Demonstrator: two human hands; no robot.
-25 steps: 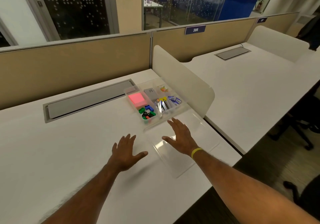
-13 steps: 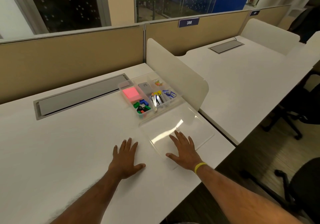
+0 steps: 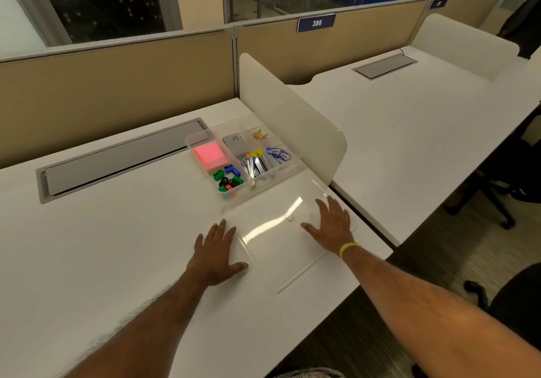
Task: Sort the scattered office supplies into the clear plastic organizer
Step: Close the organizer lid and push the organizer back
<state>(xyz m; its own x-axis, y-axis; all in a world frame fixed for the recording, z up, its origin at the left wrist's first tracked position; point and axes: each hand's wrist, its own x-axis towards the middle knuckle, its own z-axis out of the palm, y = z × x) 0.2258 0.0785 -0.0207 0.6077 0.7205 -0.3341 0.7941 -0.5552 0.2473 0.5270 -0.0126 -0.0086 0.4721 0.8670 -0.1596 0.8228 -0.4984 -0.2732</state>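
The clear plastic organizer (image 3: 205,137) stands open at the far right of the white desk. Its compartments hold a pink sticky-note pad (image 3: 209,153), a grey box (image 3: 235,142), coloured paper clips (image 3: 259,135), blue staple boxes (image 3: 278,154), metal clips (image 3: 256,164) and green, blue and black pieces (image 3: 229,179). Its clear lid (image 3: 275,243) lies flat on the desk in front of it. My left hand (image 3: 215,253) rests flat, fingers spread, at the lid's left edge. My right hand (image 3: 332,225), with a yellow wristband, lies flat on the lid's right part. Neither hand holds anything.
A white curved divider (image 3: 289,114) stands right behind and beside the organizer. A grey cable hatch (image 3: 117,158) is set into the desk (image 3: 102,246) at the back left. The desk's front-right edge runs just past the lid. Office chairs (image 3: 497,178) stand on the floor at the right.
My right hand has shifted from the lid's near left part to its right part. My left hand has come up against the lid's left edge. The view has also moved.
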